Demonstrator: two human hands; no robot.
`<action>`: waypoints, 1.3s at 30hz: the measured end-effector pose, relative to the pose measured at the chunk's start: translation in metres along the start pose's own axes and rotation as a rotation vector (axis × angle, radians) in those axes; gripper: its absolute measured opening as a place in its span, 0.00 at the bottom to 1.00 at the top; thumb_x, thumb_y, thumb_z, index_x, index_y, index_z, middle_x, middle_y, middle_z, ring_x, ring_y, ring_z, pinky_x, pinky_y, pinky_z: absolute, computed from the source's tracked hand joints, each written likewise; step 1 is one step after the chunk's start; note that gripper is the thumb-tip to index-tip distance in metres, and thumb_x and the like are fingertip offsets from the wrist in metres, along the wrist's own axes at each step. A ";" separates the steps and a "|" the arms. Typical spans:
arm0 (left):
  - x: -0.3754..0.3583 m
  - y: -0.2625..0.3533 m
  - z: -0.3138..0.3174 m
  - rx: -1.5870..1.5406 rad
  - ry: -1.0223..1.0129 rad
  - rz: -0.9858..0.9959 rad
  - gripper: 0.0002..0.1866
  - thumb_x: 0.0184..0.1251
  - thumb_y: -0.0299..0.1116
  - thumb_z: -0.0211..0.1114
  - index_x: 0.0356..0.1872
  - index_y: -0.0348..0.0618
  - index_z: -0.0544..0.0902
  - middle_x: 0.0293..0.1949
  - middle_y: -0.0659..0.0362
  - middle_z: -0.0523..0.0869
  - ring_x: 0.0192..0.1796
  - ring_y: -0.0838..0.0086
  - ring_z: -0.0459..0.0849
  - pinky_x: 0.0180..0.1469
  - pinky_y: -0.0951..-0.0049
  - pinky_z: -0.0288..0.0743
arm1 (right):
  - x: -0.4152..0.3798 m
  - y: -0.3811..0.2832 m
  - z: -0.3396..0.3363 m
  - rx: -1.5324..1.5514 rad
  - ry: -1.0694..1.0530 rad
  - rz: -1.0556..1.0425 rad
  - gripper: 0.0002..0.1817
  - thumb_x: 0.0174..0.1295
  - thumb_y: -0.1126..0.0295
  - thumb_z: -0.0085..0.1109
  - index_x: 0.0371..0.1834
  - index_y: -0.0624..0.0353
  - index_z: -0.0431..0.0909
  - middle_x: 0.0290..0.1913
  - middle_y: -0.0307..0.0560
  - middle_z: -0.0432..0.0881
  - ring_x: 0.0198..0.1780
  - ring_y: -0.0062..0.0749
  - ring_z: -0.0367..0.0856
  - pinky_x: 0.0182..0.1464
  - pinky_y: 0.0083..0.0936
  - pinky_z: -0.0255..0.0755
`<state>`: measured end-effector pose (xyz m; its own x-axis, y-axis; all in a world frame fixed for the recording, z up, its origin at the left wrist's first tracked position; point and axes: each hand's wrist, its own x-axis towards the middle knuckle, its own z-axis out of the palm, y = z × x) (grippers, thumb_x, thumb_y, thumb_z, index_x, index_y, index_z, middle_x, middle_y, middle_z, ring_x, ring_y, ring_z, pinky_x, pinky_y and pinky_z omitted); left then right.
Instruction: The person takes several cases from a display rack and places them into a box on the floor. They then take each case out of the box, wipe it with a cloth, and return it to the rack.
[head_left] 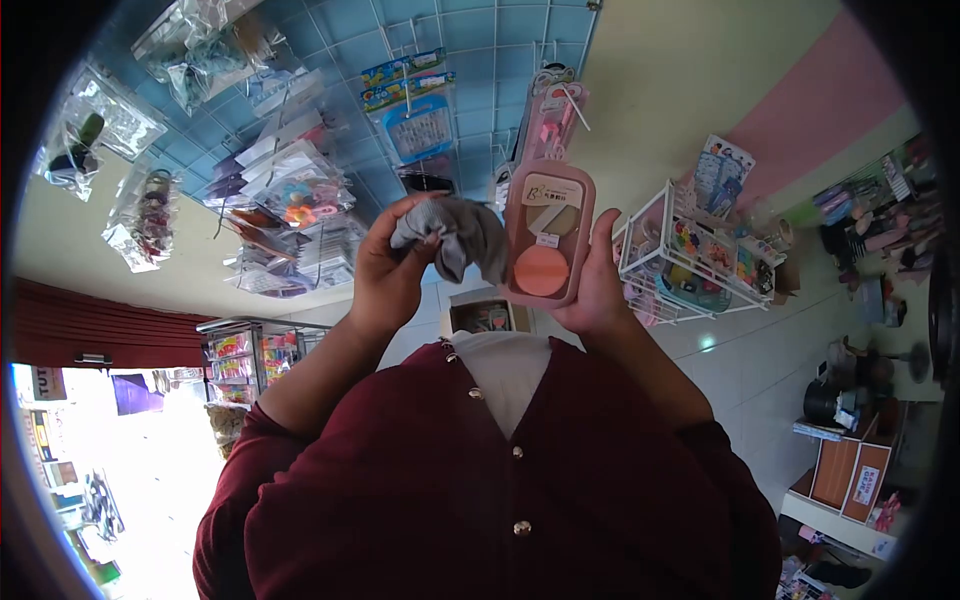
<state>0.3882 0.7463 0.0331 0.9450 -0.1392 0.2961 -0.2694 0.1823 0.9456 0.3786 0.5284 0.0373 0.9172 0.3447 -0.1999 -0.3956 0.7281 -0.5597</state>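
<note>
And here's the left hand (385,272) on the left, its thumb and fingers pinched tight on a bunched grey cloth (458,235), which bulges out to the right of the grip and reaches right up to the left edge of a pink case (548,232). Over on the right, the right hand (592,285) has that case, gripping it from its right and near side, thumb standing up along the right edge, remaining fingers hidden behind. So the case sits just left of the right palm, upright, clear window facing the wearer, with a round orange disc (541,271) at its near end and a pale label (553,190) at its far end. Whether the cloth is actually pressing on the case or only overlapping it, I can't tell. Beyond the hands, packets hang on a white wire grid (490,48), a blue pack (416,130) among them. A white rack (668,225) stands to the right, well apart from the case, and an open box (490,317) shows below, nearer the wearer.
</note>
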 end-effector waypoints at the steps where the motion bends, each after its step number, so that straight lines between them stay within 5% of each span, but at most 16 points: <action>1: 0.003 -0.001 0.006 0.003 0.013 0.064 0.18 0.69 0.18 0.55 0.59 0.38 0.72 0.52 0.58 0.80 0.54 0.77 0.78 0.57 0.76 0.71 | 0.000 0.003 -0.006 -0.119 -0.026 -0.011 0.48 0.60 0.26 0.20 0.73 0.50 0.53 0.70 0.48 0.63 0.68 0.46 0.65 0.68 0.53 0.60; 5: -0.005 -0.009 0.024 0.001 -0.052 -0.040 0.19 0.69 0.21 0.58 0.60 0.38 0.71 0.50 0.60 0.80 0.52 0.79 0.78 0.54 0.78 0.73 | -0.001 0.005 -0.023 -0.057 -0.111 0.050 0.49 0.59 0.26 0.19 0.73 0.50 0.53 0.70 0.48 0.62 0.69 0.46 0.63 0.68 0.52 0.60; 8: -0.014 -0.015 0.037 0.023 -0.037 -0.115 0.19 0.68 0.23 0.61 0.59 0.37 0.71 0.49 0.60 0.81 0.50 0.78 0.79 0.53 0.77 0.74 | -0.006 0.001 -0.027 -0.031 -0.035 0.110 0.49 0.60 0.27 0.13 0.69 0.54 0.58 0.61 0.50 0.72 0.61 0.41 0.74 0.61 0.42 0.71; 10: -0.017 -0.014 0.041 0.011 -0.019 -0.144 0.20 0.68 0.24 0.62 0.59 0.37 0.70 0.48 0.59 0.81 0.49 0.79 0.79 0.52 0.78 0.75 | -0.008 0.002 -0.028 0.009 -0.112 0.084 0.49 0.60 0.26 0.19 0.73 0.53 0.53 0.68 0.51 0.64 0.68 0.45 0.65 0.67 0.49 0.63; 14: -0.016 -0.021 0.033 -0.089 0.114 -0.214 0.21 0.69 0.25 0.61 0.61 0.38 0.69 0.48 0.59 0.81 0.49 0.80 0.79 0.51 0.78 0.75 | -0.018 0.003 -0.015 -0.046 -0.128 0.069 0.42 0.67 0.33 0.27 0.71 0.56 0.55 0.64 0.51 0.69 0.64 0.42 0.71 0.64 0.44 0.68; 17: -0.015 -0.015 0.038 -0.164 0.170 -0.157 0.22 0.69 0.25 0.60 0.63 0.39 0.68 0.49 0.59 0.80 0.50 0.80 0.79 0.51 0.79 0.75 | -0.016 0.013 -0.023 -0.162 -0.063 -0.034 0.27 0.72 0.55 0.46 0.67 0.61 0.59 0.57 0.49 0.74 0.56 0.32 0.77 0.58 0.34 0.74; 24: -0.035 -0.007 0.053 -0.111 -0.058 -0.231 0.27 0.67 0.24 0.63 0.66 0.36 0.67 0.56 0.58 0.79 0.56 0.78 0.76 0.58 0.76 0.71 | -0.023 0.023 -0.028 -0.642 0.139 -0.263 0.26 0.71 0.59 0.51 0.66 0.63 0.62 0.53 0.48 0.76 0.53 0.26 0.77 0.55 0.24 0.72; 27: -0.043 -0.014 0.063 -0.055 -0.108 -0.207 0.26 0.61 0.18 0.64 0.63 0.38 0.72 0.56 0.57 0.80 0.57 0.74 0.77 0.60 0.72 0.71 | -0.027 0.020 -0.033 -0.827 0.180 -0.128 0.30 0.72 0.51 0.45 0.68 0.60 0.60 0.54 0.47 0.76 0.54 0.29 0.77 0.57 0.27 0.71; 28: -0.044 -0.016 0.063 -0.059 -0.108 -0.212 0.26 0.61 0.18 0.64 0.63 0.38 0.72 0.56 0.57 0.80 0.57 0.74 0.77 0.60 0.72 0.71 | -0.028 0.022 -0.036 -0.562 0.134 -0.051 0.34 0.71 0.44 0.39 0.69 0.60 0.58 0.56 0.47 0.75 0.55 0.32 0.76 0.58 0.30 0.71; 30: -0.038 -0.015 0.058 0.691 -0.446 0.387 0.29 0.50 0.14 0.64 0.58 0.41 0.78 0.57 0.55 0.80 0.57 0.63 0.78 0.61 0.66 0.72 | -0.031 0.022 -0.036 -0.297 0.088 0.027 0.39 0.70 0.38 0.34 0.70 0.59 0.57 0.58 0.48 0.75 0.57 0.34 0.75 0.59 0.33 0.70; 32: -0.031 -0.015 0.052 0.692 -0.577 0.456 0.30 0.42 0.16 0.64 0.54 0.43 0.81 0.58 0.55 0.80 0.58 0.54 0.75 0.61 0.61 0.71 | -0.034 0.017 -0.031 0.289 -0.097 0.126 0.48 0.63 0.28 0.25 0.71 0.58 0.57 0.63 0.50 0.71 0.61 0.40 0.73 0.62 0.38 0.68; 34: -0.026 -0.020 0.043 0.617 -0.779 0.520 0.28 0.43 0.19 0.65 0.53 0.44 0.82 0.57 0.55 0.80 0.59 0.56 0.75 0.62 0.61 0.71 | -0.031 0.024 -0.046 0.261 -0.123 0.109 0.52 0.59 0.24 0.22 0.71 0.57 0.56 0.68 0.56 0.64 0.66 0.46 0.67 0.64 0.41 0.67; 38: -0.020 -0.015 0.043 0.692 -0.755 0.540 0.27 0.44 0.21 0.65 0.52 0.44 0.82 0.58 0.56 0.79 0.60 0.55 0.75 0.63 0.60 0.70 | -0.035 0.029 -0.039 0.109 -0.134 0.149 0.48 0.60 0.25 0.24 0.71 0.53 0.56 0.67 0.53 0.66 0.66 0.46 0.67 0.64 0.46 0.67; 39: -0.017 -0.011 0.050 0.757 -0.606 0.554 0.30 0.42 0.18 0.64 0.54 0.44 0.81 0.59 0.54 0.79 0.60 0.54 0.75 0.63 0.59 0.70 | -0.036 0.031 -0.033 0.070 -0.084 0.129 0.47 0.60 0.25 0.25 0.71 0.51 0.57 0.67 0.51 0.66 0.65 0.46 0.69 0.62 0.50 0.68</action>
<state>0.3660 0.6981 0.0240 0.4682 -0.7118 0.5236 -0.8641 -0.2449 0.4397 0.3348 0.5185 0.0005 0.8527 0.4840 -0.1968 -0.5147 0.7133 -0.4758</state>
